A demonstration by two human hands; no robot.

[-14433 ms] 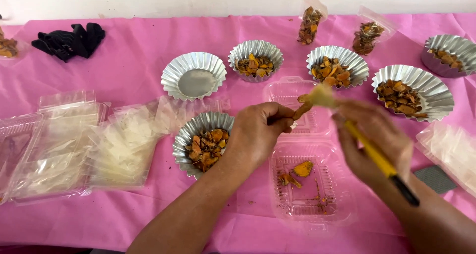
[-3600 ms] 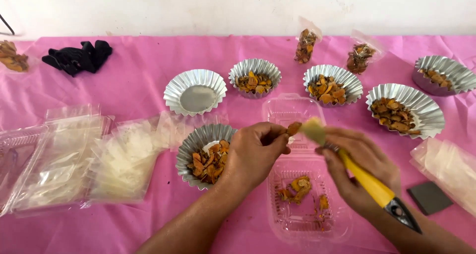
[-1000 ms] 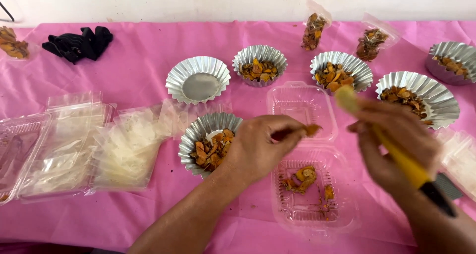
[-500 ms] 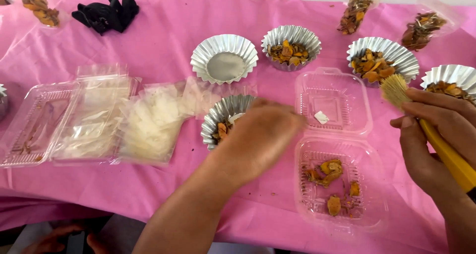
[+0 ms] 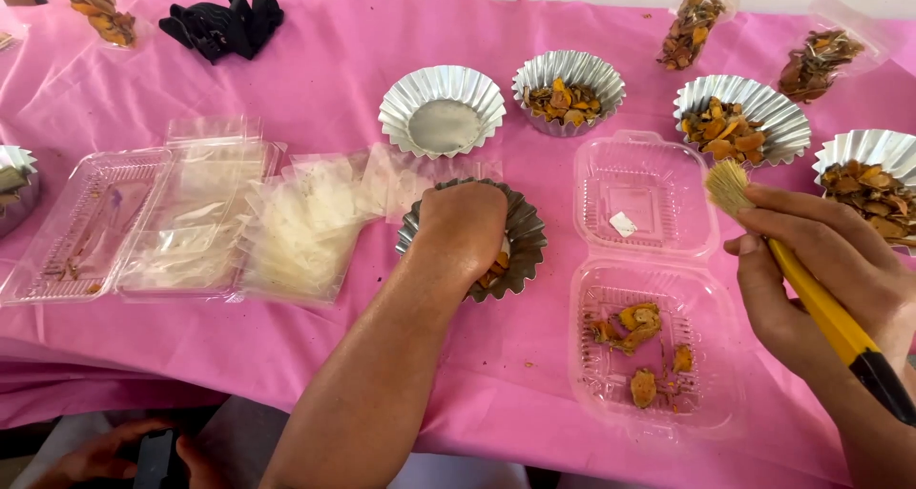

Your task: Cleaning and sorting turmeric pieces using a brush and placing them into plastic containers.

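Observation:
My left hand (image 5: 461, 229) is knuckles-up inside a fluted foil tin (image 5: 528, 250) of orange dried pieces; its fingertips are hidden among them. My right hand (image 5: 821, 260) grips a yellow-handled brush (image 5: 830, 317), its pale bristles (image 5: 729, 186) pointing up-left over the edge of an open clear clamshell box (image 5: 711, 394). Several orange dried pieces (image 5: 634, 322) lie in the near half of the box. A small white scrap lies in the far half.
An empty foil tin (image 5: 442, 126) and three filled tins (image 5: 569, 88) (image 5: 741, 117) (image 5: 873, 169) line the back. Clear bags (image 5: 286, 227) and a clear tray (image 5: 86, 227) lie left. A black cloth (image 5: 224, 23) lies far left. Another person's hand (image 5: 95, 456) shows below the table edge.
A second ago my left hand held an orange piece near the brush above the box. It has since dropped into the foil tin. The brush hand has stayed at the right.

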